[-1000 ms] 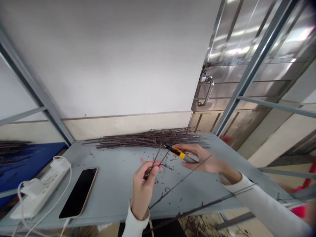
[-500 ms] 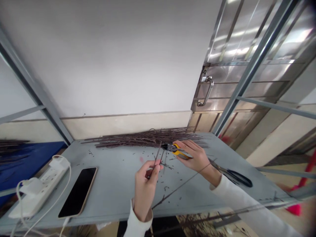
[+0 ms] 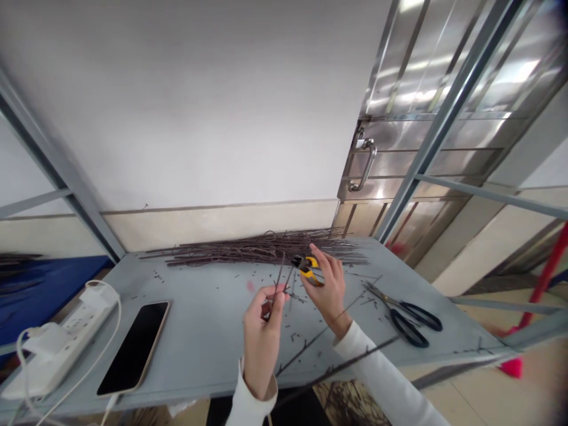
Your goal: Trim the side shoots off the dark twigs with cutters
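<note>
Now the right hand sits further left than a second ago, its wrist more upright, and the pliers, earlier seen almost edge-on, show their yellow handles spread between thumb and fingers. The scissors, hidden behind the forearm then and partly covered half a second ago, lie in full view on the worktop. The left hand has hardly shifted; its grip pinches a dark twig between thumb and fingers, thin stems rising above the fingertips. The pliers' head is just beside those stems; whether it touches them, I cannot tell. The right grip grasps only the pliers, apart from the left hand.
</note>
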`<action>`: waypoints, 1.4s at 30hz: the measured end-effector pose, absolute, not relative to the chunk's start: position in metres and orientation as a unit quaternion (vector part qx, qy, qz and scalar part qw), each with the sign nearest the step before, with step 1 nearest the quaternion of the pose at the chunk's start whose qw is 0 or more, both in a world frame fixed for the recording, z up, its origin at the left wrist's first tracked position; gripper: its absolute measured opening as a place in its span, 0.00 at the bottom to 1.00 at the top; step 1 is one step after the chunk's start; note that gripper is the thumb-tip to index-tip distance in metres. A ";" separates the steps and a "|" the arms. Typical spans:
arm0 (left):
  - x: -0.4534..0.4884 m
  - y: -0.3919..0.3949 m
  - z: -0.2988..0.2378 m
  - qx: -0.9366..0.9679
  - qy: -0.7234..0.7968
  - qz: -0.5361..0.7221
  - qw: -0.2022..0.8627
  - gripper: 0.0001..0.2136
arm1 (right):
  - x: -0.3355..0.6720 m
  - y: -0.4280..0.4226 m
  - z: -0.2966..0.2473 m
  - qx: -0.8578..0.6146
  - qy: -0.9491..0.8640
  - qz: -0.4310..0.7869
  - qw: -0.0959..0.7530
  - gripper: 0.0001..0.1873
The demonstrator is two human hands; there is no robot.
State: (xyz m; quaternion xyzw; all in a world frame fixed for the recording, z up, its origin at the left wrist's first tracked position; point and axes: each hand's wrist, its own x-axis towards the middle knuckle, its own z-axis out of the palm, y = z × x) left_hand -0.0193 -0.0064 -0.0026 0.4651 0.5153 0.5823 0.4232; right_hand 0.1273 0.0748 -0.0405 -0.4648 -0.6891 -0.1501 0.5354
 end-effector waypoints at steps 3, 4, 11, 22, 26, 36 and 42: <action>-0.020 -0.007 -0.005 0.480 0.519 0.594 0.384 0.18 | 0.123 0.068 -0.040 -0.480 -0.681 -0.061 0.550 0.17; -0.021 -0.006 -0.006 0.479 0.523 0.600 0.371 0.18 | 0.122 0.065 -0.039 -0.485 -0.685 -0.029 0.543 0.14; -0.028 0.010 -0.015 0.511 0.531 0.595 0.321 0.14 | 0.123 0.042 -0.010 -0.478 -0.712 0.254 0.446 0.10; -0.034 0.010 -0.011 0.565 0.528 0.552 0.313 0.12 | 0.149 0.030 0.001 -0.350 -0.654 0.579 0.339 0.19; -0.033 0.005 -0.008 0.586 0.519 0.533 0.321 0.13 | 0.153 0.034 -0.001 -0.400 -0.699 0.449 0.387 0.13; -0.033 -0.002 0.001 0.567 0.496 0.547 0.364 0.13 | 0.159 0.042 0.000 -0.451 -0.744 0.260 0.419 0.06; -0.032 -0.005 0.003 0.578 0.480 0.539 0.380 0.14 | 0.157 0.041 0.001 -0.432 -0.767 0.227 0.417 0.09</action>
